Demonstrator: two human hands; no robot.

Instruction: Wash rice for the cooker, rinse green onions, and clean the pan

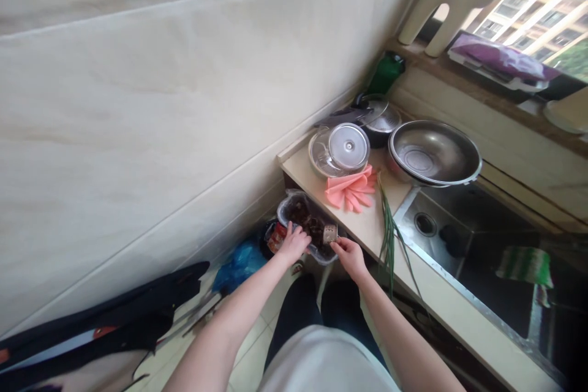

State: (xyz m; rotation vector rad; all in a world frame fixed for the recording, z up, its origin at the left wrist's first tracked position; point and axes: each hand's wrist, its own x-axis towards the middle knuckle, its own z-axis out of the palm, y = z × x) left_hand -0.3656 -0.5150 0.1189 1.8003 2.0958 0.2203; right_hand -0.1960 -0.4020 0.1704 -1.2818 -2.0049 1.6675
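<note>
a pale counter (321, 180) runs along the right, with a steel sink (463, 226) sunk into it and a wide steel bowl (434, 153) standing at the sink's far rim. at the counter's far left corner lies a glass lid (340, 149), with a dark pot (379, 119) just behind it and pink gloves (353, 190) just in front. a bunch of green stalks (389, 233) lies along the counter's near edge beside the sink, its long axis running from the far end toward the person. below the counter's left end, on the floor side, a bin lined with a clear bag (307, 223) holds dark scraps. the left hand (294, 244) reaches over the bin's near rim, fingers loosely curled and touching the bag's edge; whether it grips anything cannot be told. the right hand (350, 254) pinches a small pale, tin-like object (330, 233) between thumb and fingertips, held just over the bin's right rim, next to the counter's edge; which way it points is too small to tell.
</note>
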